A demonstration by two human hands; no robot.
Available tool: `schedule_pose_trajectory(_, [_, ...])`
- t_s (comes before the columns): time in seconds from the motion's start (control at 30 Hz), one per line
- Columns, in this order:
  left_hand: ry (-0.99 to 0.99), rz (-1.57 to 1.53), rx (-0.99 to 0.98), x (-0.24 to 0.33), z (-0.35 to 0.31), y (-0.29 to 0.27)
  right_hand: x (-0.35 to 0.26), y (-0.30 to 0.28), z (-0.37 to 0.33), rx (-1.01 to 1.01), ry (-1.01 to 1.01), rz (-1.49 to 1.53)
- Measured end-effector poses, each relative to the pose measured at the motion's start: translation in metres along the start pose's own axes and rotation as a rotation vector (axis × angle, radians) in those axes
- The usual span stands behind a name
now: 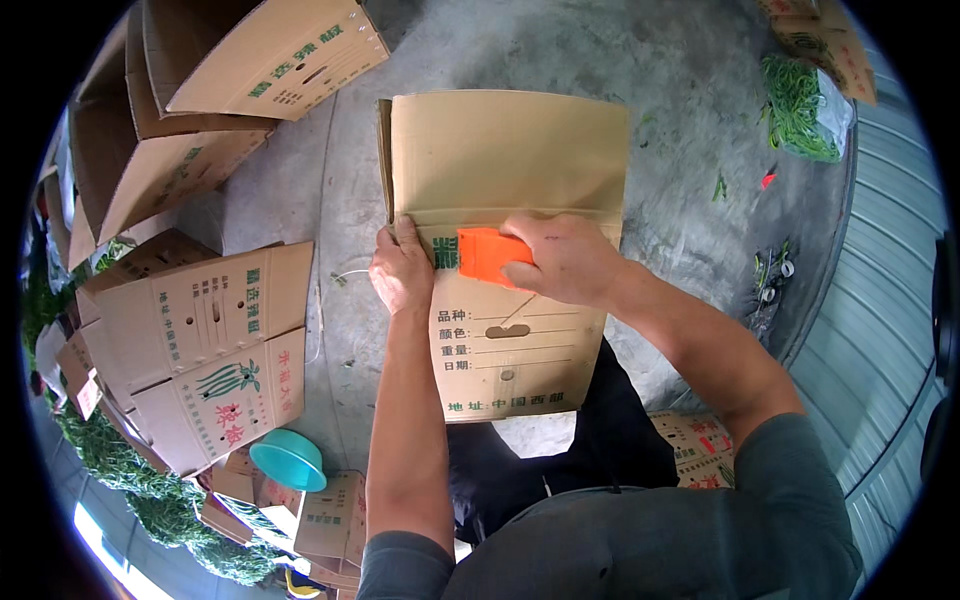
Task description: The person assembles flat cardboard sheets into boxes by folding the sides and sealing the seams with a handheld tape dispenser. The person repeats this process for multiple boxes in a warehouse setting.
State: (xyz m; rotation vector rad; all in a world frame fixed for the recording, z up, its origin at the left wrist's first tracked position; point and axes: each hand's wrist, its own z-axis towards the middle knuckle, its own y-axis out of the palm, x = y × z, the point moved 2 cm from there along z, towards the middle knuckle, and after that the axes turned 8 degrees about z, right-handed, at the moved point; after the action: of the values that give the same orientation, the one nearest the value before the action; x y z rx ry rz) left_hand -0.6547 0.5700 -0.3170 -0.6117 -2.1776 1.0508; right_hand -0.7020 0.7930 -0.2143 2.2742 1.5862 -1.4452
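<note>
Concrete floor [690, 230]; left hand [403, 270] gripping carton [510, 155]; right hand [568, 258], angled inward, clutching orange tool [485, 256].

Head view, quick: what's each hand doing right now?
Left hand: closed on the left edge of the cardboard carton.
Right hand: closed, holding the orange tool.

Hands: two, comprising one left hand [402, 270] and one right hand [565, 258]. Orange hand tool [487, 257]: one. Handled carton [510, 150]: one, with one oblong slot [507, 332] and one round hole [507, 376]. Teal basin [287, 460]: one. Green produce bundle [793, 108], upper right: one. Red scrap [768, 181]: one. Cartons at left [160, 352]: several, overlapping; exact count not determinable
</note>
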Motion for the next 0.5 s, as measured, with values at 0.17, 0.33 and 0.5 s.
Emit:
schedule_pose_trajectory(0.17, [0.036,0.073,0.116,0.002,0.004,0.008,0.057,-0.04,-0.056,0.026,0.079,-0.083])
schedule_pose_trajectory(0.33, [0.072,0.023,0.193,-0.01,0.005,0.008,0.2,-0.114,-0.159,0.063,0.371,-0.252])
schedule_pose_trajectory(0.5, [0.084,0.122,0.169,0.012,-0.002,0.015,0.229,-0.022,-0.067,0.007,0.423,-0.288])
